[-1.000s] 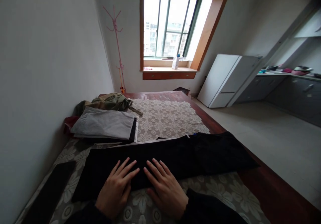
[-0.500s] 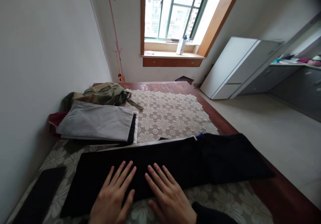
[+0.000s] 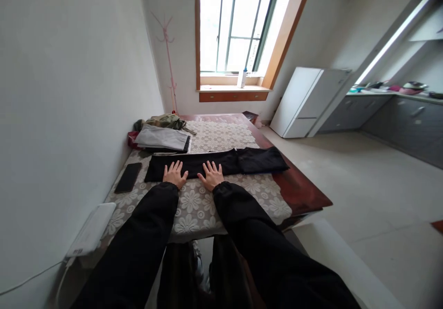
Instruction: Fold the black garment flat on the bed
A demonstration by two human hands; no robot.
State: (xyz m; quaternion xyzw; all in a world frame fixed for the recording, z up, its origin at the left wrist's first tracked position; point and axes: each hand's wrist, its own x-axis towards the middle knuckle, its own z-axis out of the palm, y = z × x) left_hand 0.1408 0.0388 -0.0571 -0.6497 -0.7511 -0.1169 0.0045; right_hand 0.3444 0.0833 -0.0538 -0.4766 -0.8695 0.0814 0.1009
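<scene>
A long folded black garment (image 3: pixel 228 161), which looks like trousers, lies flat across the lace tablecloth (image 3: pixel 191 202). Its right part reaches over the red-brown wooden table top (image 3: pixel 300 190). My left hand (image 3: pixel 175 174) rests palm down on the garment's left half, fingers spread. Close to the middle, my right hand (image 3: pixel 212 176) presses flat on the same cloth, its fingers also apart. Neither hand grips anything. Behind the garment on the left is a stack with folded grey cloth (image 3: pixel 161 137) on top and black cloth beneath.
A dark flat rectangular object (image 3: pixel 128 178) lies left of the garment. Nearer me is a white box-like device (image 3: pixel 92 229) with a cable. Crumpled olive cloth (image 3: pixel 165 121) sits behind the stack, against the wall. A white fridge (image 3: pixel 304 101) stands right of the window.
My view has tilted up and pulled back, so both sleeves and the table's near edge now show. Both hands still lie flat on the black garment, with their fingers spread wider.
</scene>
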